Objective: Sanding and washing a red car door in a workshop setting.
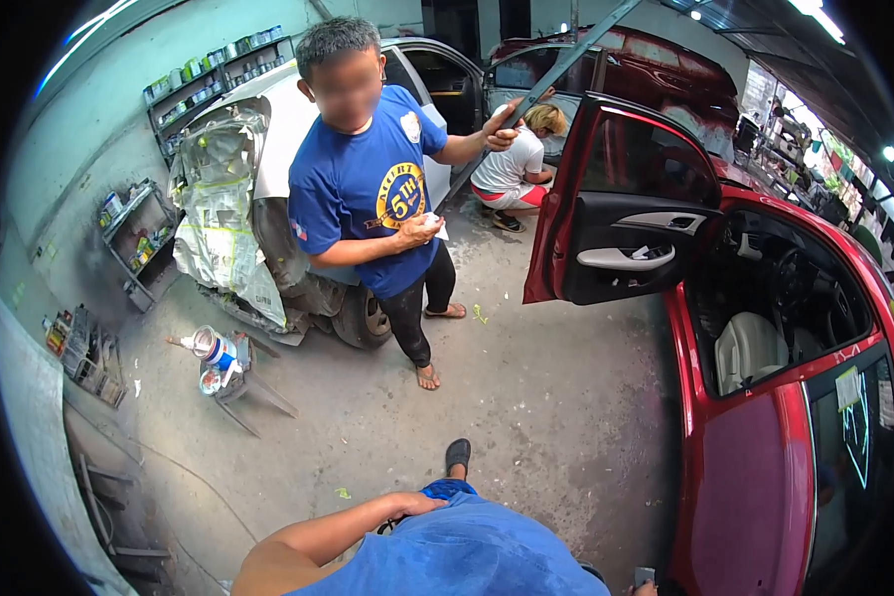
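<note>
My left hand (417, 505) rests at my waist by the hem of my blue shirt (467, 546) and the top of my blue shorts (449, 488). Its fingers are mostly hidden there. At the lower edge, beside the red car, just a bit of my right hand (648, 589) shows, with a small flat grey piece (645, 574) in its fingers. What kind of thing that is I cannot make out. The red car (740, 497) is on my right, its door (631, 214) swung wide and a dull, matte patch on its near panel.
Ahead stands a person in a blue shirt (368, 189), one hand on a slanted metal post (566, 65). Another person (512, 164) crouches farther back. A small stand (243, 382) with paint cans (212, 348) is at left, near a paper-masked white car (228, 209). Shelves (214, 79) line the wall.
</note>
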Action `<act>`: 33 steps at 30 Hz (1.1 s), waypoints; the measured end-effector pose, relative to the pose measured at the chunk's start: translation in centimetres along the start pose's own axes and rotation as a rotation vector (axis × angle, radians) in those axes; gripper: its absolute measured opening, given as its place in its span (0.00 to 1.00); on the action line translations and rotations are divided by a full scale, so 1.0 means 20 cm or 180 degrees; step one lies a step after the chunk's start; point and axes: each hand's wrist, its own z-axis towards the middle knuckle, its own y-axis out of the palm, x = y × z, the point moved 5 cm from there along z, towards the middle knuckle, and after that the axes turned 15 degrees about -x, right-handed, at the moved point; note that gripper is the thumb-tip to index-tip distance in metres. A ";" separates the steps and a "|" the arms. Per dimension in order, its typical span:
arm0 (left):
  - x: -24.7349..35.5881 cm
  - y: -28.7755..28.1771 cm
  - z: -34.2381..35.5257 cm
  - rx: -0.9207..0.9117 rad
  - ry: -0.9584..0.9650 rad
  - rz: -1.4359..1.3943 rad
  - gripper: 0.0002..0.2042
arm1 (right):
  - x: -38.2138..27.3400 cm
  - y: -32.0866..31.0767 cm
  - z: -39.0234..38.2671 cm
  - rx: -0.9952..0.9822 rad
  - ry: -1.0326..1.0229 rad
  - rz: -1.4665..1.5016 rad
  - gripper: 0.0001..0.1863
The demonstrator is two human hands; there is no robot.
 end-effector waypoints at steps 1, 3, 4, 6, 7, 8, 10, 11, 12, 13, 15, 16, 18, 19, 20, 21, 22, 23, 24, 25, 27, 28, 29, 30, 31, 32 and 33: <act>-0.01 0.00 0.02 0.0009 0.0005 -0.0022 0.45 | -0.01 0.01 0.00 -0.0012 -0.0106 -0.0369 0.18; -0.05 -0.03 0.08 0.0128 -0.0001 0.0043 0.44 | -0.04 0.01 -0.01 -0.0030 -0.0325 -0.1140 0.19; -0.06 -0.03 0.10 0.0129 0.0004 0.0006 0.44 | -0.06 0.01 -0.01 -0.0036 -0.0436 -0.1525 0.20; -0.07 -0.04 0.12 0.0055 -0.0046 -0.0078 0.44 | -0.07 0.03 -0.03 -0.0038 -0.0647 -0.2281 0.22; -0.06 -0.04 0.12 0.0049 -0.0042 -0.0102 0.44 | -0.07 0.03 -0.04 -0.0035 -0.0748 -0.2659 0.22; -0.06 -0.04 0.12 -0.0018 -0.0039 -0.0161 0.44 | -0.10 0.06 -0.05 -0.0033 -0.0839 -0.3025 0.23; -0.05 -0.04 0.12 0.0033 -0.0042 0.0173 0.44 | -0.08 0.00 -0.08 0.0276 -0.0556 -0.1819 0.23; -0.05 -0.02 0.11 0.0030 -0.0042 0.0155 0.44 | -0.07 -0.03 -0.10 0.0562 -0.0292 -0.0608 0.23; -0.04 0.00 0.08 0.0032 -0.0046 0.0064 0.44 | -0.11 -0.05 -0.14 0.0548 -0.0305 -0.0615 0.23; -0.04 0.01 0.06 0.0093 -0.0039 -0.0058 0.44 | -0.21 -0.06 -0.21 0.0243 -0.0039 -0.0196 0.23; -0.08 -0.01 0.12 0.0154 -0.0011 0.0102 0.44 | -0.29 -0.07 -0.25 -0.0020 0.0243 0.0220 0.24; -0.08 -0.03 0.15 0.0185 -0.0003 0.0294 0.43 | -0.25 -0.05 -0.22 -0.0105 0.0596 0.0498 0.24; -0.02 0.00 0.09 0.0151 -0.0052 0.0291 0.43 | 0.01 0.01 -0.07 -0.0164 0.0979 0.0764 0.24; 0.01 0.01 0.06 0.0150 -0.0115 0.0288 0.43 | 0.08 0.04 0.01 0.0190 0.0386 0.0516 0.24; 0.01 0.01 0.06 0.0104 -0.0104 0.0275 0.43 | 0.13 0.02 0.05 0.0572 -0.0228 0.0218 0.24; 0.00 0.01 0.06 0.0103 -0.0087 0.0254 0.44 | 0.15 -0.02 0.06 0.0946 -0.0842 -0.0096 0.24; 0.00 0.00 0.07 0.0093 -0.0071 0.0232 0.46 | 0.12 -0.09 0.01 0.1308 -0.1456 -0.0429 0.24; 0.01 -0.01 0.07 0.0190 -0.0108 0.0295 0.46 | 0.19 0.07 0.05 0.0387 0.0253 -0.0409 0.25; 0.00 0.00 0.07 0.0201 -0.0112 0.0281 0.46 | 0.18 0.06 0.06 0.0368 0.0250 -0.0435 0.25; -0.01 0.00 0.08 0.0205 -0.0116 0.0268 0.46 | 0.19 0.07 0.06 0.0123 0.0396 -0.0221 0.24; -0.04 -0.02 0.13 0.0166 -0.0105 0.0140 0.45 | 0.15 0.07 -0.02 -0.0114 0.0537 0.0048 0.24; -0.06 -0.02 0.16 0.0117 -0.0100 0.0000 0.45 | 0.12 0.05 -0.07 -0.0044 0.0414 -0.0013 0.23; -0.06 -0.02 0.16 0.0122 -0.0091 -0.0002 0.45 | 0.07 0.03 -0.10 0.0031 0.0282 -0.0079 0.23; -0.07 -0.03 0.16 0.0147 -0.0138 0.0131 0.45 | 0.03 0.02 -0.12 0.0103 0.0150 -0.0145 0.22; -0.07 -0.03 0.17 0.0175 -0.0187 0.0265 0.44 | 0.00 0.01 -0.14 0.0171 0.0019 -0.0209 0.22; -0.09 -0.04 0.18 0.0172 -0.0177 0.0250 0.44 | -0.03 -0.01 -0.15 0.0250 -0.0117 -0.0288 0.21; -0.11 -0.05 0.20 0.0186 -0.0144 0.0267 0.44 | -0.02 -0.02 -0.12 0.0251 -0.0130 -0.0299 0.21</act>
